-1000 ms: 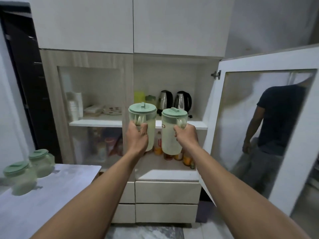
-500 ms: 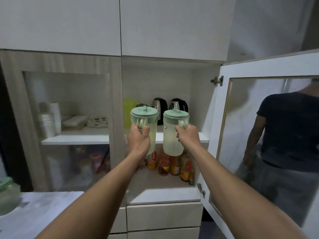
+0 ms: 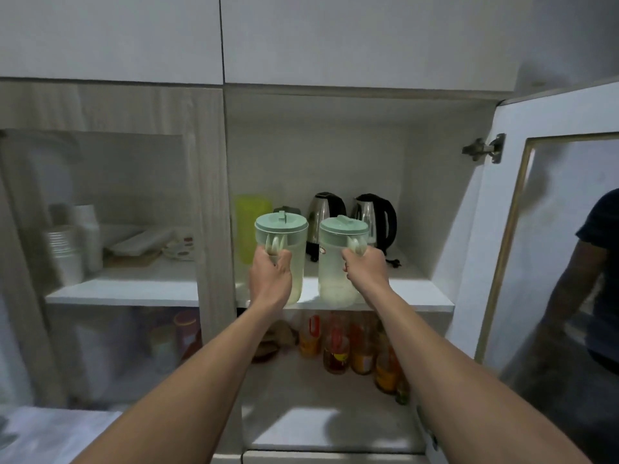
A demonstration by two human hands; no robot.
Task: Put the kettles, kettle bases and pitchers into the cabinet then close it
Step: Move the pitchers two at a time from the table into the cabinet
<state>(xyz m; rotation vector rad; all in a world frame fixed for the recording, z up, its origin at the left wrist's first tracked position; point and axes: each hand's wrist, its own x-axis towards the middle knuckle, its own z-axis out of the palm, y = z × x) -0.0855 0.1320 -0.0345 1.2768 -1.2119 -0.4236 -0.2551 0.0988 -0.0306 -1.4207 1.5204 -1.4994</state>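
My left hand [image 3: 269, 279] grips the handle of a clear pitcher with a pale green lid [image 3: 282, 239]. My right hand [image 3: 366, 274] grips the handle of a second, matching pitcher [image 3: 338, 259]. Both pitchers are upright at the front edge of the cabinet's middle shelf [image 3: 418, 296]; whether they rest on it I cannot tell. Behind them at the back of the shelf stand two steel kettles with black handles, one [image 3: 326, 209] on the left and one [image 3: 376, 217] on the right. A yellow-green pitcher [image 3: 248, 226] stands at the shelf's left.
The cabinet's glass door [image 3: 549, 249] stands open on the right and reflects a person. Several bottles [image 3: 338, 349] fill the shelf below. Behind the closed left glass door [image 3: 110, 229] are stacked cups and dishes. A pale table corner [image 3: 50, 437] shows at bottom left.
I have come closer to the cabinet, and both pitchers have moved forward and up to the shelf's front edge. The table and its pitchers have slid out of view.
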